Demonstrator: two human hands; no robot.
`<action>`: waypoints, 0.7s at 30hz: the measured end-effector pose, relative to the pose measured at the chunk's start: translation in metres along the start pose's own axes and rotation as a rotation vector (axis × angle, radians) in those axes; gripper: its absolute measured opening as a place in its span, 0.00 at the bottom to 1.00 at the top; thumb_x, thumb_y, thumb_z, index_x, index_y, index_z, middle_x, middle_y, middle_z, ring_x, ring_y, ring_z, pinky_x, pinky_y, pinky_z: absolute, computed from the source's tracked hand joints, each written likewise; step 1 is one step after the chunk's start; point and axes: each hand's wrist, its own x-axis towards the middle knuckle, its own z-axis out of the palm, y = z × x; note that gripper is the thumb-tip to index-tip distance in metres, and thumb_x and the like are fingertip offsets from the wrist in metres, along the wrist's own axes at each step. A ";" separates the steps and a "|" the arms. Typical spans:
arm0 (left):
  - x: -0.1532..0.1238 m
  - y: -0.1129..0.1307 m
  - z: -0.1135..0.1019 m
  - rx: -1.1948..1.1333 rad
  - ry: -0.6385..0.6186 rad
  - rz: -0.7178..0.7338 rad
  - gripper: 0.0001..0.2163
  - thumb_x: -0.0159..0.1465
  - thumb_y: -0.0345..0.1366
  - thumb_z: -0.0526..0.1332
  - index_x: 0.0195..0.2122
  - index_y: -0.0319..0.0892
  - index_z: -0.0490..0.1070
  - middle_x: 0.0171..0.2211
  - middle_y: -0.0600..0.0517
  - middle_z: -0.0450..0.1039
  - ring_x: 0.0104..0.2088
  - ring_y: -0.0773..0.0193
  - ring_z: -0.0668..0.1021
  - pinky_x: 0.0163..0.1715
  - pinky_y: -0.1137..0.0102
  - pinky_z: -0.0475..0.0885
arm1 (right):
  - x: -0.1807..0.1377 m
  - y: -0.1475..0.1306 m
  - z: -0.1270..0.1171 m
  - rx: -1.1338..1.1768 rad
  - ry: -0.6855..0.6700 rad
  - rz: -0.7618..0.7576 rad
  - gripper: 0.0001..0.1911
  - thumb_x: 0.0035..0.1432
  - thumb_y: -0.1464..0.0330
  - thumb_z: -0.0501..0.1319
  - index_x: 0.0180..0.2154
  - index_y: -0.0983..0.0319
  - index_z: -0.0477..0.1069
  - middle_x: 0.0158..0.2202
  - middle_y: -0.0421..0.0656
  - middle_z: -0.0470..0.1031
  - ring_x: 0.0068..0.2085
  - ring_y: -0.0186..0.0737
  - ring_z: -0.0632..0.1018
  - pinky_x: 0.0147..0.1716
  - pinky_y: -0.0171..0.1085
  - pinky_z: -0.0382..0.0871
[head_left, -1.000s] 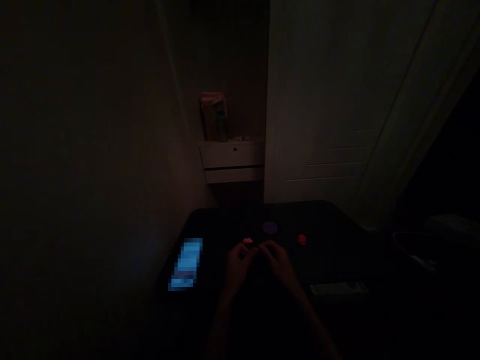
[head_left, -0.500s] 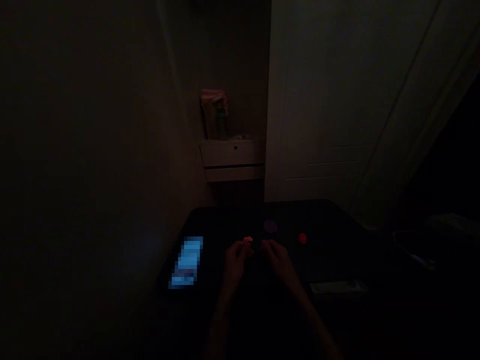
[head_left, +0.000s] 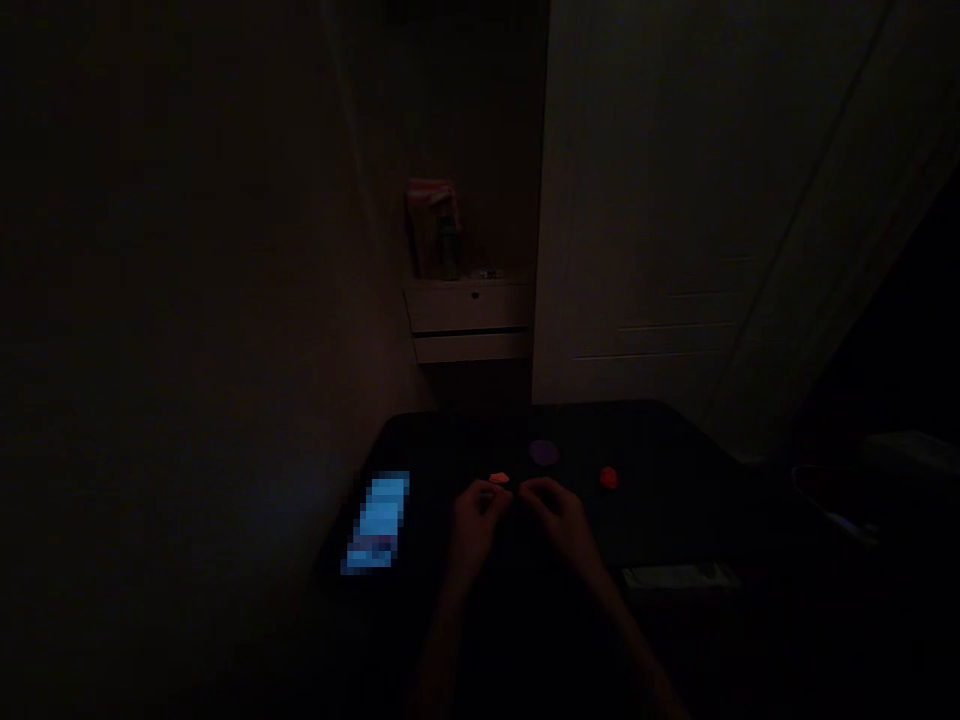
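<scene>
Over the dark table (head_left: 442, 440), my left hand (head_left: 475, 520) and my right hand (head_left: 561, 520) face each other with a small gap between their fingertips. Both have thumb and fingers pinched together. The light is too dim to make out what, if anything, is in either pinch. Just beyond my left fingertips shows a small pale orange-pink lump (head_left: 499, 478). A flat purple round piece (head_left: 544, 453) lies behind my right hand. To the right of that hand sits a small bright red lump (head_left: 608, 478).
A glowing, pixelated screen (head_left: 379, 520) lies at the table's left side. Near the front right edge is a pale flat object (head_left: 679, 577). Behind stand a drawer unit (head_left: 469, 312) with items on top and a large pale panel (head_left: 637, 200). A wall (head_left: 225, 300) rises on the left.
My fingertips have come closer together, the left hand moving slightly right and its fingers closing more. The view has shifted slightly; the lumps and purple piece look unmoved on the table.
</scene>
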 end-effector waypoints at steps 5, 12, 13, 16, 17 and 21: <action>0.000 -0.001 -0.002 -0.025 -0.042 0.011 0.14 0.60 0.45 0.66 0.39 0.39 0.78 0.35 0.45 0.83 0.36 0.58 0.82 0.39 0.67 0.74 | 0.000 0.002 0.000 0.014 -0.004 -0.004 0.14 0.60 0.57 0.63 0.40 0.59 0.80 0.42 0.47 0.83 0.44 0.49 0.81 0.46 0.43 0.73; 0.001 -0.003 -0.001 -0.001 -0.008 0.054 0.21 0.66 0.51 0.58 0.42 0.37 0.78 0.35 0.43 0.82 0.33 0.60 0.81 0.35 0.68 0.74 | -0.002 0.000 0.000 0.002 0.020 -0.018 0.15 0.61 0.59 0.60 0.42 0.59 0.80 0.41 0.46 0.83 0.41 0.47 0.81 0.43 0.42 0.73; 0.001 -0.003 -0.001 0.007 0.001 0.046 0.22 0.66 0.52 0.57 0.41 0.37 0.78 0.32 0.44 0.82 0.32 0.60 0.81 0.33 0.69 0.73 | -0.002 0.001 0.000 0.000 0.019 -0.014 0.15 0.62 0.59 0.60 0.42 0.59 0.80 0.41 0.47 0.83 0.41 0.47 0.81 0.43 0.42 0.73; 0.001 -0.001 0.000 0.042 0.015 0.014 0.23 0.66 0.54 0.56 0.38 0.37 0.78 0.27 0.47 0.79 0.27 0.62 0.79 0.29 0.70 0.70 | -0.002 0.003 0.000 -0.001 0.004 0.004 0.16 0.62 0.58 0.60 0.43 0.60 0.79 0.42 0.47 0.83 0.41 0.47 0.81 0.42 0.42 0.73; 0.000 0.000 0.000 0.055 0.012 0.007 0.23 0.65 0.55 0.57 0.37 0.37 0.78 0.26 0.48 0.79 0.26 0.62 0.78 0.28 0.71 0.70 | -0.001 0.004 0.000 0.000 0.003 0.008 0.16 0.62 0.58 0.60 0.43 0.60 0.79 0.42 0.47 0.83 0.41 0.47 0.81 0.43 0.42 0.73; -0.001 0.004 0.000 0.061 -0.003 -0.001 0.18 0.60 0.53 0.64 0.32 0.39 0.76 0.24 0.51 0.77 0.27 0.63 0.78 0.29 0.71 0.69 | -0.001 0.008 0.001 0.006 0.011 -0.010 0.16 0.61 0.57 0.62 0.43 0.59 0.79 0.44 0.48 0.83 0.45 0.49 0.81 0.47 0.44 0.73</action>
